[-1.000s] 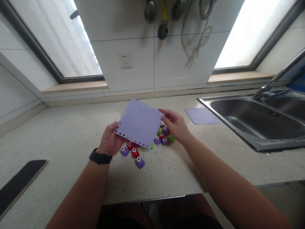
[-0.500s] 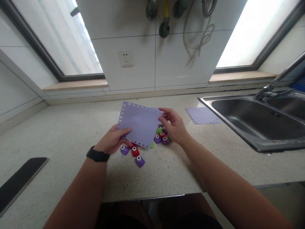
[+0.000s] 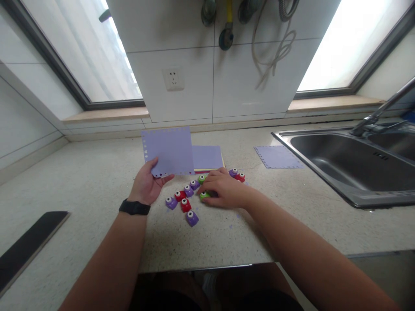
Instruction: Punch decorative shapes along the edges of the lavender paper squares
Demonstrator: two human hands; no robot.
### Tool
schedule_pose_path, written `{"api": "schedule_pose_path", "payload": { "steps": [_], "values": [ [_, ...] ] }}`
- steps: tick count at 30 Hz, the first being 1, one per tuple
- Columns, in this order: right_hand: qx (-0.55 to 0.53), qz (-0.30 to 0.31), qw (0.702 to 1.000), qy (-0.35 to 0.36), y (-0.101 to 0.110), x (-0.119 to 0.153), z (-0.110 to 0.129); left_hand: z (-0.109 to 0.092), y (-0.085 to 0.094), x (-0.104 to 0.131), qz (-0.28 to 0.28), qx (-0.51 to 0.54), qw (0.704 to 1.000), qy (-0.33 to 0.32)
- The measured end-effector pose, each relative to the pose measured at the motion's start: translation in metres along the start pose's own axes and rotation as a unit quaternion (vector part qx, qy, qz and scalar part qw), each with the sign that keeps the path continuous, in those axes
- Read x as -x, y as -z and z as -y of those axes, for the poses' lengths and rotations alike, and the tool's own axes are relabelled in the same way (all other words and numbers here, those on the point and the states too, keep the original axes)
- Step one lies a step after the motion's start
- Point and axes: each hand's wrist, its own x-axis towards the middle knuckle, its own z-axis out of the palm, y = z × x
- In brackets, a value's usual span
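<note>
Lowered from the right edge of the purple sheet [image 3: 168, 151], the right hand [image 3: 223, 188] is now curled over a green punch [image 3: 205, 195]; whether it is gripped cannot be told. Thus the sheet is left to the left hand [image 3: 145, 183] alone, pinched near its lower left corner and shifted leftward, so that more of the paper stack [image 3: 207, 157] is exposed. Other punches [image 3: 192, 218] are held in no container but spread on the countertop [image 3: 97, 181], left of the steel sink [image 3: 330, 160].
</note>
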Motion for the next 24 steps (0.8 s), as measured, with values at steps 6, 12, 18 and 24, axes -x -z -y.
{"api": "schedule_pose_path", "payload": {
  "steps": [6, 12, 18, 24],
  "values": [
    [0.035, -0.011, 0.998, -0.045, 0.001, 0.001, -0.001, 0.002, 0.001, -0.001, 0.014, 0.002, 1.0, -0.006],
    [0.075, -0.018, 0.995, -0.059, 0.002, 0.004, 0.001, 0.003, 0.0, 0.0, 0.021, 0.003, 1.0, -0.021],
    [0.084, -0.023, 0.996, 0.013, -0.005, -0.007, 0.015, 0.003, -0.003, 0.002, 0.03, 0.004, 0.999, -0.022],
    [0.147, 0.002, 0.984, 0.097, -0.022, -0.02, 0.026, 0.005, -0.001, 0.003, 0.058, 0.005, 0.998, -0.037]
  ]
}}
